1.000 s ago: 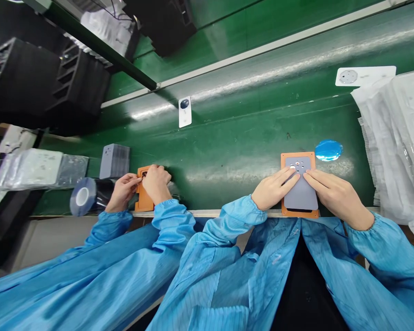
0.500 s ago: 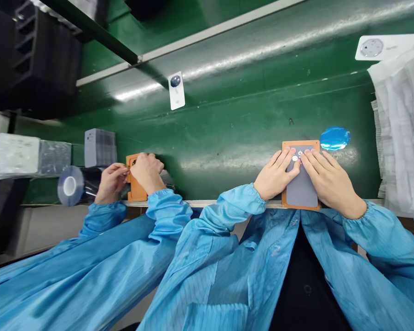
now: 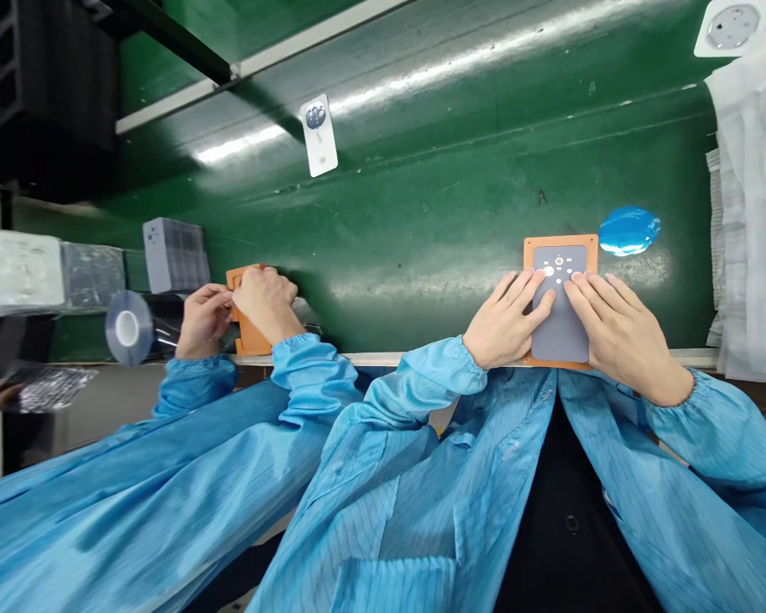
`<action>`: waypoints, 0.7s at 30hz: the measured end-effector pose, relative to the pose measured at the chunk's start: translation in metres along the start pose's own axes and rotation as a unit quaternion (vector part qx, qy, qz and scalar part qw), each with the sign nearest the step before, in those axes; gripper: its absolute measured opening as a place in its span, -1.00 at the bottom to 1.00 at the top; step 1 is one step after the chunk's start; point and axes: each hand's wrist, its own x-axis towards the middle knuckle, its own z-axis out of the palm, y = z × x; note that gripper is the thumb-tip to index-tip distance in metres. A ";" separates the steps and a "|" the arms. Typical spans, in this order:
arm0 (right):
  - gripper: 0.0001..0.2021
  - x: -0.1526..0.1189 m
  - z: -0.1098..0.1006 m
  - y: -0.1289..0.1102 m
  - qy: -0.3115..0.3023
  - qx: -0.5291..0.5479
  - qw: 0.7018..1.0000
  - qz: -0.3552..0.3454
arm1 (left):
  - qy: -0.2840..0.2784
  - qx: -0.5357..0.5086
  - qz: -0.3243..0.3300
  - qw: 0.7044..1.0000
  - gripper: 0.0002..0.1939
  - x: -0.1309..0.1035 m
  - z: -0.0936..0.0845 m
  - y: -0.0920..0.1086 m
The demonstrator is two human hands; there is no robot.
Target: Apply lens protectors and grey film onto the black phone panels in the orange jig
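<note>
A grey phone back panel (image 3: 560, 319) with several cutouts near its top lies in an orange fixture (image 3: 562, 241) at the table's front edge. My left hand (image 3: 505, 319) rests on the panel's left side, its fingers stretched out and the thumb reaching across the grey surface. On the right side, my right hand (image 3: 619, 328) lies flat with fingers extended over the panel's edge and the fixture. Neither hand grips anything. A shiny blue film piece (image 3: 629, 231) is on the table just beyond the fixture's upper right corner.
A co-worker's hands (image 3: 265, 302) work at another orange fixture (image 3: 252, 336) to the left. Near them are a stack of grey panels (image 3: 175, 255) and a film roll (image 3: 128, 328). A white panel (image 3: 319, 136) lies farther back; white packing sheets (image 3: 753, 221) stand right.
My view has shifted slightly, so the table sits higher in the picture. Both my hands have slid a little down the panel, uncovering more cutouts. Another person's hand with clear packaging appears far left.
</note>
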 end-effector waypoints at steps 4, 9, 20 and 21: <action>-0.30 -0.001 0.006 0.006 0.017 0.013 1.000 0.005 | -0.017 -0.067 0.015 0.997 -0.34 0.002 -0.006 -0.019; -0.47 -0.007 -0.003 0.006 0.089 0.109 0.990 -0.004 | 0.062 -0.220 -0.037 0.973 -0.19 0.003 -0.006 -0.031; -0.61 0.003 -0.003 0.015 0.260 0.543 0.793 0.096 | 0.405 -0.386 -0.108 0.822 -0.71 0.044 -0.009 0.044; -0.59 0.004 -0.002 0.018 0.255 0.522 0.811 0.069 | 0.403 -0.363 -0.091 0.835 -0.73 0.043 -0.011 0.042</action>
